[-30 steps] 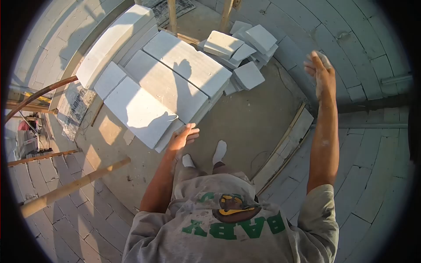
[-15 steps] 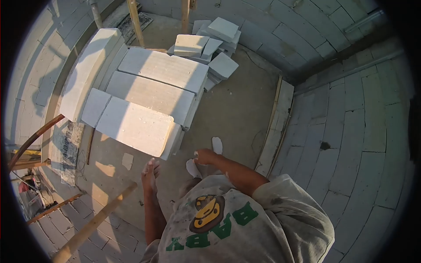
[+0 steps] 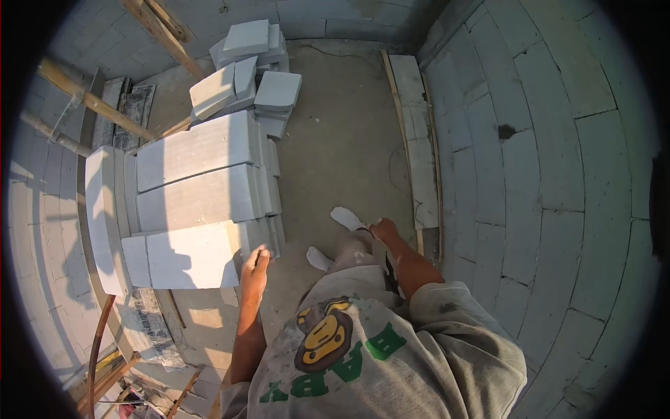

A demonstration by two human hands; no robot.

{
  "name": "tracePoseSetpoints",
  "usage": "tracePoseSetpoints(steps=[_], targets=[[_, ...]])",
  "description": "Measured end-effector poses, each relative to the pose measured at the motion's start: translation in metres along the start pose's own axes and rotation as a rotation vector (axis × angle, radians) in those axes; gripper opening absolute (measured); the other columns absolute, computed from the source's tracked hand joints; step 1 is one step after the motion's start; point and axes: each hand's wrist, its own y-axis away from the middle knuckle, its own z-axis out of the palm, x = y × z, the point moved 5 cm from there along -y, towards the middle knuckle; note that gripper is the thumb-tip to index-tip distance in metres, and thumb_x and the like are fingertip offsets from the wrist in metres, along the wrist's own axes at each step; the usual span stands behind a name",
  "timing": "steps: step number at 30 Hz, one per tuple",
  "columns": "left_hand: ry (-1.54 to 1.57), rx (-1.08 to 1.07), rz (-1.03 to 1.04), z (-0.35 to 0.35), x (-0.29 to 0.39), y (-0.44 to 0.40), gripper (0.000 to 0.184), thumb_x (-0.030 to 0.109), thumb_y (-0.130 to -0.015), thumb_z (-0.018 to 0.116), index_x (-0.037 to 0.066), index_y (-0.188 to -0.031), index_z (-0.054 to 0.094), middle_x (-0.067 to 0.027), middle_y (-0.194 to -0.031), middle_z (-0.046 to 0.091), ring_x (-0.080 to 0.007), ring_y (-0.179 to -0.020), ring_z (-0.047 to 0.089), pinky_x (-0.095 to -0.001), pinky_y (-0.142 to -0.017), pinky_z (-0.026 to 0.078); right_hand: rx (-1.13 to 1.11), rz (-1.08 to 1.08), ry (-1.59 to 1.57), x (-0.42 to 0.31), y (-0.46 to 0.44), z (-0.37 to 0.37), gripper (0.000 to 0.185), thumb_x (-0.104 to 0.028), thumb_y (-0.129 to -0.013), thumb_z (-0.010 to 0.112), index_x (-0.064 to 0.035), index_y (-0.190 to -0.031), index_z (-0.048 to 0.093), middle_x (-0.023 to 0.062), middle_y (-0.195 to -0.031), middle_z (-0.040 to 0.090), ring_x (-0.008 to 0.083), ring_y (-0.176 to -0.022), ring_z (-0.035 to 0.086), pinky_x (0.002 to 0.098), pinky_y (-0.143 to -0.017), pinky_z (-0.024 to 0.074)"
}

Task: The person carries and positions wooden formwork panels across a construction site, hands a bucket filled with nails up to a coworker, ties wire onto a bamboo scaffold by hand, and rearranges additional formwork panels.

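Grey cloth, smudged and printed with green letters, is forming the shirt [image 3: 377, 356] closest to view; just beyond it the right hand [image 3: 383, 229] is hanging near the person's leg, its fingers curling inward, and I cannot tell whether its grip is closing on anything; the left hand [image 3: 255, 269] is hovering just beside the end of the nearest white block [image 3: 202, 262], fingers bent and thumb uppermost, and I cannot tell whether its grip is touching the block or holding something small.

That block is lying flat at the near side of a stack, left of the feet [image 3: 347, 218]; its chalky, matte top is catching warm sunlight, a dark shadow is cutting across its middle, and its corner by the hand is looking uneven; a shorter piece [image 3: 136, 260] is sitting against its other end. Farther on, a middle block [image 3: 202, 197] and a far block [image 3: 195, 152] are lying alongside, a narrow dark seam running between them, their left ends falling in bluish shade; a large pale block [image 3: 102, 216] is standing across the stack's left end.

Beyond these, broken white pieces [image 3: 278, 91] are leaning in a jumbled pile on the floor [image 3: 335, 140]; wooden posts [image 3: 164, 38] are slanting behind.
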Motion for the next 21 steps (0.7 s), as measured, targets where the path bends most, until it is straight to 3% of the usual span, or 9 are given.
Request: tracePoseSetpoints(steps=[2, 5, 8, 13, 16, 21], targets=[[-0.013, 0.036, 0.025, 0.008, 0.006, -0.012, 0.059, 0.047, -0.088, 0.051, -0.005, -0.116, 0.054, -0.0157, -0.103, 0.061, -0.0226, -0.096, 0.057, -0.0307, -0.086, 0.042, -0.088, 0.127, 0.075, 0.045, -0.008, -0.008, 0.055, -0.038, -0.067, 0.065, 0.0043, -0.102, 0.062, 0.0240, -0.107, 0.060, 0.0348, -0.103, 0.057, 0.0380, -0.087, 0.0450], [0.040, 0.145, -0.001, 0.017, 0.006, -0.029, 0.056, 0.045, -0.088, 0.051, -0.004, -0.116, 0.054, -0.0141, -0.101, 0.062, -0.0222, -0.094, 0.058, -0.0302, -0.083, 0.043, -0.229, 0.077, 0.262, 0.067, -0.033, -0.030, 0.054, -0.037, -0.069, 0.064, 0.0048, -0.104, 0.061, 0.0249, -0.110, 0.058, 0.0362, -0.102, 0.057, 0.0384, -0.087, 0.0451], [0.201, 0.161, -0.163, 0.029, -0.009, -0.032, 0.053, 0.042, -0.089, 0.051, -0.003, -0.119, 0.052, -0.0122, -0.100, 0.062, -0.0193, -0.090, 0.059, -0.0298, -0.080, 0.044, -0.136, 0.064, 0.246, 0.015, -0.059, -0.075, 0.051, -0.036, -0.072, 0.061, 0.0034, -0.104, 0.061, 0.0234, -0.108, 0.059, 0.0363, -0.101, 0.057, 0.0390, -0.086, 0.0457], [0.303, 0.203, -0.281, 0.054, -0.014, -0.027, 0.050, 0.040, -0.090, 0.051, 0.000, -0.119, 0.052, -0.0110, -0.099, 0.062, -0.0186, -0.090, 0.060, -0.0290, -0.077, 0.044, -0.021, -0.307, 0.206, -0.121, -0.104, -0.111, 0.041, -0.037, -0.079, 0.056, 0.0010, -0.094, 0.062, 0.0207, -0.098, 0.063, 0.0361, -0.092, 0.059, 0.0406, -0.079, 0.0465], [0.349, 0.238, -0.279, 0.061, -0.007, -0.022, 0.049, 0.040, -0.090, 0.051, 0.000, -0.119, 0.052, -0.0108, -0.099, 0.062, -0.0185, -0.089, 0.060, -0.0294, -0.078, 0.044, -0.004, -0.455, 0.077, -0.173, -0.107, -0.095, 0.039, -0.037, -0.080, 0.056, -0.0003, -0.092, 0.062, 0.0203, -0.094, 0.063, 0.0356, -0.089, 0.060, 0.0403, -0.078, 0.0466], [0.300, 0.266, -0.218, 0.057, 0.006, -0.019, 0.049, 0.039, -0.090, 0.051, -0.001, -0.119, 0.052, -0.0108, -0.098, 0.063, -0.0181, -0.088, 0.060, -0.0293, -0.078, 0.045, -0.233, -0.507, 0.156, -0.195, -0.076, -0.034, 0.042, -0.038, -0.080, 0.056, -0.0010, -0.098, 0.061, 0.0188, -0.099, 0.063, 0.0336, -0.094, 0.059, 0.0397, -0.083, 0.0468]])
